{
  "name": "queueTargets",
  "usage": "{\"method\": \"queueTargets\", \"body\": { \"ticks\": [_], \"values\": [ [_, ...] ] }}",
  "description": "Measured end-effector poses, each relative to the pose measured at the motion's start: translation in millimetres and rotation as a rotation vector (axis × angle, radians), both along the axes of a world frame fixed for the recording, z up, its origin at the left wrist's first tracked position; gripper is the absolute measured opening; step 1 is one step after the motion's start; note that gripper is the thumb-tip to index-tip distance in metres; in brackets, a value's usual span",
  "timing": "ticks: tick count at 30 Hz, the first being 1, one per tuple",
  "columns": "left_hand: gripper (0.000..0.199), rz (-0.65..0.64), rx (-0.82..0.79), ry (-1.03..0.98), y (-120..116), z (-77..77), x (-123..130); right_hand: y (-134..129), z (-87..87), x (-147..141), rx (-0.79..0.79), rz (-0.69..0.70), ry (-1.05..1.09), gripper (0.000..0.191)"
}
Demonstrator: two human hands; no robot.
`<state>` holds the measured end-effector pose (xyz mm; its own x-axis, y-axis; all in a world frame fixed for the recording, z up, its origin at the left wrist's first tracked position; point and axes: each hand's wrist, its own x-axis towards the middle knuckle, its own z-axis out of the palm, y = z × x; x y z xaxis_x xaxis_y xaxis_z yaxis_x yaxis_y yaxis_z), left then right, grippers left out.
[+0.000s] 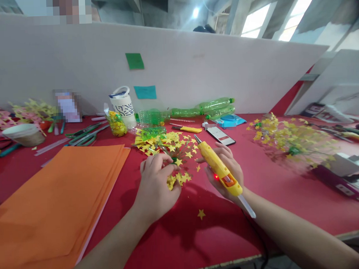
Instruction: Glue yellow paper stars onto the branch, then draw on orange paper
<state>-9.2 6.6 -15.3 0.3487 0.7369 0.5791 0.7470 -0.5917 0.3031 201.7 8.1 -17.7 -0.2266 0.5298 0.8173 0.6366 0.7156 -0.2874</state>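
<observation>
My left hand [157, 184] has its fingers curled round a green plastic piece [175, 160] with thin strips fanning out; my fingers partly hide it. Yellow paper stars [179, 180] show at its near side, some perhaps fixed to the strips. In my right hand [233, 168] is a yellow glue gun [214, 158], its nozzle pointing up and left, a clear glue stick [247, 206] protruding from the back. A red light glows beside it. Behind my left hand lies a pile of yellow stars [150, 143]. One loose star [201, 214] lies nearer me.
Orange paper sheets [60, 193] cover the left side. Farther back are scissors [82, 137], a white cup [124, 111], green bottles [215, 105], a yellow cutter [191, 129] and a phone [220, 135]. A star-tipped spray [285, 138] lies right. A white partition [224, 70] stands behind.
</observation>
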Motion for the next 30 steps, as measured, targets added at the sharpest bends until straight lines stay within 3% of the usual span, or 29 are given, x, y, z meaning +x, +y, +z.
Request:
{"method": "queueTargets", "body": {
  "ticks": [2, 6, 9, 10, 12, 17, 26, 30],
  "values": [
    [0.017, 0.004, 0.035, 0.02, -1, 4.0, -4, 0, 1.0, 0, 0.013, 0.002, 0.003, 0.012],
    [0.01, -0.024, 0.264, -0.025, -10, 10.8, -7, -1, 4.2, 0, 0.066, 0.008, 0.016, 0.014],
    [0.004, -0.358, 0.305, 0.105, -21, 8.9, 3, -1, 5.6, 0, 0.075, -0.001, 0.017, 0.015],
    [0.005, -0.493, 0.246, 0.205, -24, 6.0, 8, -1, 5.5, 0, 0.066, -0.004, 0.013, 0.014],
    [0.012, -0.629, 0.131, 0.375, -28, -2.3, 19, 0, 4.2, 1, 0.036, -0.005, 0.005, 0.011],
    [0.013, -0.634, 0.175, 0.538, -33, -18.0, 30, 1, -3.4, 3, 0.028, 0.033, 0.021, 0.012],
    [0.017, -0.692, 0.32, 0.559, -38, -21.2, 33, 0, -7.2, 5, 0.011, 0.075, 0.014, 0.016],
    [0.015, -0.678, 0.326, 0.517, -36, -15.4, 30, 0, -5.5, 3, 0.022, 0.075, 0.02, 0.014]
  ]
}}
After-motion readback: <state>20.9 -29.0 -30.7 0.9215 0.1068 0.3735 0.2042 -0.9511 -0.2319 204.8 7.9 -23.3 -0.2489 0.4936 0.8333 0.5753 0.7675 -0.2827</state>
